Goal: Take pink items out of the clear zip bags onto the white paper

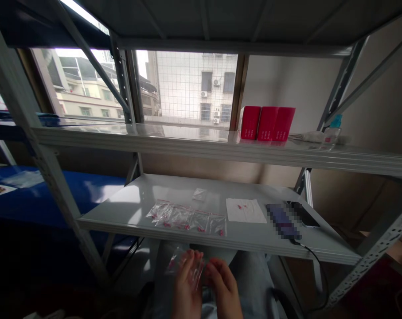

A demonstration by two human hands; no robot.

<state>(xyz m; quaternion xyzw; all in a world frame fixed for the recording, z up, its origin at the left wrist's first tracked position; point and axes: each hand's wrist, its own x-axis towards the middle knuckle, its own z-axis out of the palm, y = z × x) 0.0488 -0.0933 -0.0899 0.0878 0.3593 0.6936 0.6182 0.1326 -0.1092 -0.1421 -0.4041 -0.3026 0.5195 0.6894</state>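
Over my lap, in front of the shelf edge, my left hand [186, 277] is closed round a clear plastic bag [197, 272]. Close beside it, my right hand [222, 283] has its thumb and fingers pinched together near the bag's edge; what sits between them is too small to make out. Another bit of clear plastic with something pinkish-red [172, 262] shows left of my left hand. On the white shelf [121, 217] ahead lies a row of clear zip bags [187, 217] with small red pieces inside. Small red pieces [242, 207] also rest on a white tissue [250, 216].
A small clear bag [199, 194] lies behind the row. Two phones sit at the right, one pixelated [282, 221], one dark [303, 214], with a black cable [315, 254] hanging over the edge. Red boxes [267, 124] and a blue-capped bottle [333, 128] stand on the upper shelf.
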